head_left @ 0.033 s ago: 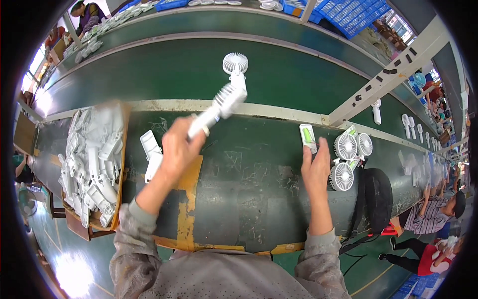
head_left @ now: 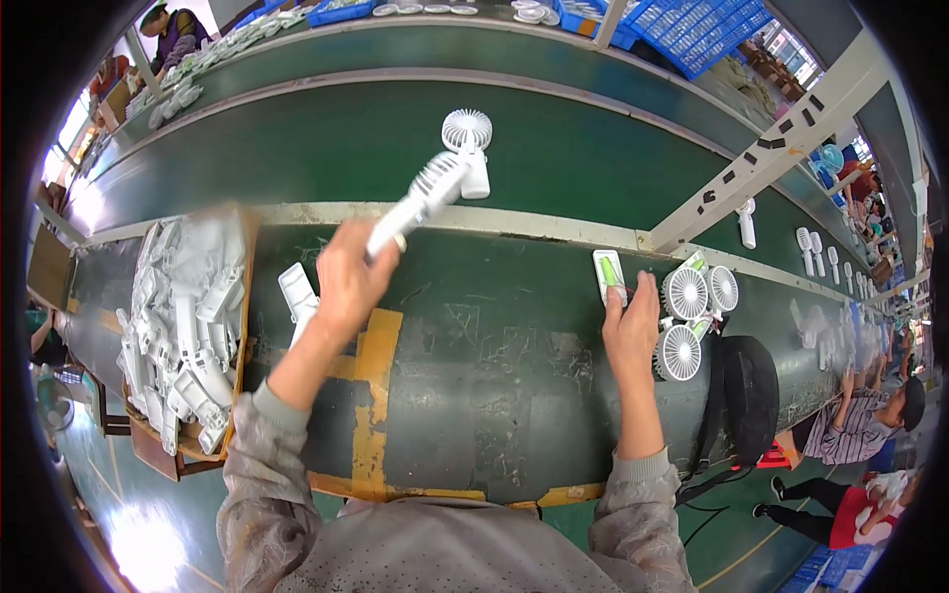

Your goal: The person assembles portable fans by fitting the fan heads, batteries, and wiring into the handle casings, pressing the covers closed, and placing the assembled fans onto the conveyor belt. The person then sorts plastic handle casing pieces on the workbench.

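My left hand (head_left: 348, 275) grips the handle of a white hand-held fan (head_left: 420, 200) and holds it out over the far side of the green bench, its head blurred. Just beyond it another white fan (head_left: 469, 146) stands on the green conveyor belt (head_left: 326, 138). My right hand (head_left: 631, 326) rests on the bench, its fingertips touching a white fan handle part with a green insert (head_left: 608, 274). Three white fan heads (head_left: 689, 314) lie right beside that hand.
A cardboard tray (head_left: 240, 326) piled with several white handle shells stands at my left; two loose shells (head_left: 298, 295) lie near it. A black bag (head_left: 748, 395) hangs at the right. More fans (head_left: 820, 255) and seated workers (head_left: 858, 427) are farther right. Blue crates (head_left: 692, 30) stand behind.
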A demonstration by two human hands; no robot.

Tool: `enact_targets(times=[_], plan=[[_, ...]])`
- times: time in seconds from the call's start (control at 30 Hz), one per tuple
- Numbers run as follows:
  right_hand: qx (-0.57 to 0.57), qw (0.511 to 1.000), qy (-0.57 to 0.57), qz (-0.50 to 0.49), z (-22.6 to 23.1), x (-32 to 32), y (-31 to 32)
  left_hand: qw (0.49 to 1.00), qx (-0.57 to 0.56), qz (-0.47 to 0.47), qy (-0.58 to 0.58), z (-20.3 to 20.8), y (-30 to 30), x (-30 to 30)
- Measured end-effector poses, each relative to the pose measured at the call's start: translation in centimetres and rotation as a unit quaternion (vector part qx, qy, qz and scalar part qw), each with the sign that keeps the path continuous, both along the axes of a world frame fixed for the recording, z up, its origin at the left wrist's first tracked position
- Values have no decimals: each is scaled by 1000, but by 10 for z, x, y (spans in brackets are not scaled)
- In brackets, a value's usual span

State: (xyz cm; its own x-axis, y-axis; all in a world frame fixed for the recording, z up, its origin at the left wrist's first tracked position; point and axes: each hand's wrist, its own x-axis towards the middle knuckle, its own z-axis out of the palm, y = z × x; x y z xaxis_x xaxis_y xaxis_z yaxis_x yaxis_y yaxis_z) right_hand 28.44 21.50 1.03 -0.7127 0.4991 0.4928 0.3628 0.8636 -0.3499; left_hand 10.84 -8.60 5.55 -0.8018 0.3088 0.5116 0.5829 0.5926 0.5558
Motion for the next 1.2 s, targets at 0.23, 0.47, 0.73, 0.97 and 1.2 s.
enact_targets(times=[0.23, 0.47, 0.73, 0.97, 1.2], plan=[[37, 997, -68, -18, -36, -23, 2, 972, -141, 87, 167, -38, 13, -124], [-27, 954, -95, 285, -13, -34, -86, 965, -205, 62, 150, -63, 33, -122], [-65, 831, -232, 502, 26, 9, -135, 952, -120, -230, -164, -27, 47, 9], [-150, 959, -116, 212, 36, 42, -121, 940, -113, -223, -233, -26, 35, 19], [-203, 946, -199, 155, 12, 46, -156, 929, -113, -183, -300, -19, 26, 16]])
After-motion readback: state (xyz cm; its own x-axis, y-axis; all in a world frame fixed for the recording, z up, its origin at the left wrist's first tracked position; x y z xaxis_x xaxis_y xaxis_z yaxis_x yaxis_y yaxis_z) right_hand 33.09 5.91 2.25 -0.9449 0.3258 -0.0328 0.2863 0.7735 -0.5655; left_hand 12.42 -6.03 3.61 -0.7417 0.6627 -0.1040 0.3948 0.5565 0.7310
